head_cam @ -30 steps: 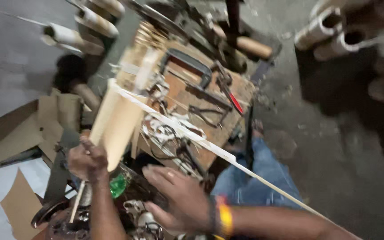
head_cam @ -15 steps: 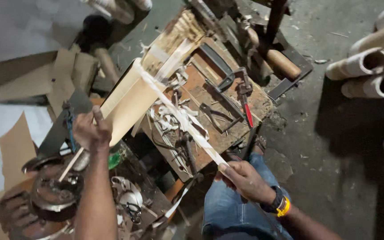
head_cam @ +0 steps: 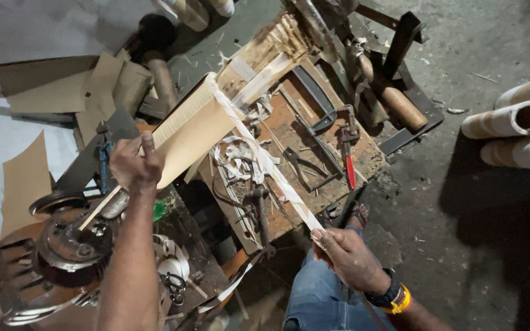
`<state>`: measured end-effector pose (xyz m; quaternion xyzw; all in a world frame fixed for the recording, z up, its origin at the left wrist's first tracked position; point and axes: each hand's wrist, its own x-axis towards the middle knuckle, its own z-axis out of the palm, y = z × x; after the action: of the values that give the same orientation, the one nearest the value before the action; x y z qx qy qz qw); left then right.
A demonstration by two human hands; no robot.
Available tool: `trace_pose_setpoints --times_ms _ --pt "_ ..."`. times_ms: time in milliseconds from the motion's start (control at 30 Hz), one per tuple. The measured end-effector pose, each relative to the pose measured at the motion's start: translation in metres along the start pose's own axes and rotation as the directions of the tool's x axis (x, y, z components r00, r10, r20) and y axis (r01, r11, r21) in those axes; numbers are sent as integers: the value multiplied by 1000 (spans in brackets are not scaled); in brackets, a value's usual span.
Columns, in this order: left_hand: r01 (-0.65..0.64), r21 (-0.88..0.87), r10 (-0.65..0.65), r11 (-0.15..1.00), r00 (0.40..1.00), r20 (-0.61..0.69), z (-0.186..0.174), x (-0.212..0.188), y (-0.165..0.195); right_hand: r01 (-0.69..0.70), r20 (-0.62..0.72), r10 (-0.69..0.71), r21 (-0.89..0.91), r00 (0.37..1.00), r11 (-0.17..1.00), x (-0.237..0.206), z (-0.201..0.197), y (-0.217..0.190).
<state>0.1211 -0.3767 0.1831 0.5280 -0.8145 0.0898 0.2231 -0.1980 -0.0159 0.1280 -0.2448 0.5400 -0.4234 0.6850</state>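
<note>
1. While the left hand (head_cam: pixel 133 167) clenches a thin stick (head_cam: pixel 102 208) at centre left of the frame, a pale cone (head_cam: pixel 194 132) rides on that stick, widening toward the upper middle.
2. The cone is cream and tan, smooth along its side, with fine ribbing on its upper edge.
3. A white strip (head_cam: pixel 265 162) wraps the cone's wide end and runs taut, diagonally, down to the lower middle.
4. The right hand (head_cam: pixel 351 260) pinches the strip's lower end between thumb and fingers; a dark band and a yellow one sit on its wrist.
5. Under the strip lies a worn wooden bench (head_cam: pixel 369 156) with pliers (head_cam: pixel 305 168), a red-handled tool (head_cam: pixel 349 168) and loose white offcuts (head_cam: pixel 237 162).
6. Cardboard tubes (head_cam: pixel 516 119) lie at the right edge, well apart.
</note>
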Motion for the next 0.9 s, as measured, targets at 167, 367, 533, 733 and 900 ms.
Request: trace_pose_setpoints --times_ms 167,367,533,733,900 --pt "20 -15 -20 1000 1000 -13 -1 1 0 24 -4 -25 -54 1000 998 4 0 6" --pt "26 9 -26 1000 1000 12 2 1 -8 20 -17 -19 71 1000 997 12 3 24" --pt "82 70 -95 994 974 206 2 14 -25 10 11 -11 141 1000 990 25 11 19" --pt "156 91 -180 984 874 451 19 43 -45 34 6 -35 99 999 995 41 17 0" --pt "385 89 -362 919 729 581 21 55 -50 126 32 -142 300 989 945 53 25 3"
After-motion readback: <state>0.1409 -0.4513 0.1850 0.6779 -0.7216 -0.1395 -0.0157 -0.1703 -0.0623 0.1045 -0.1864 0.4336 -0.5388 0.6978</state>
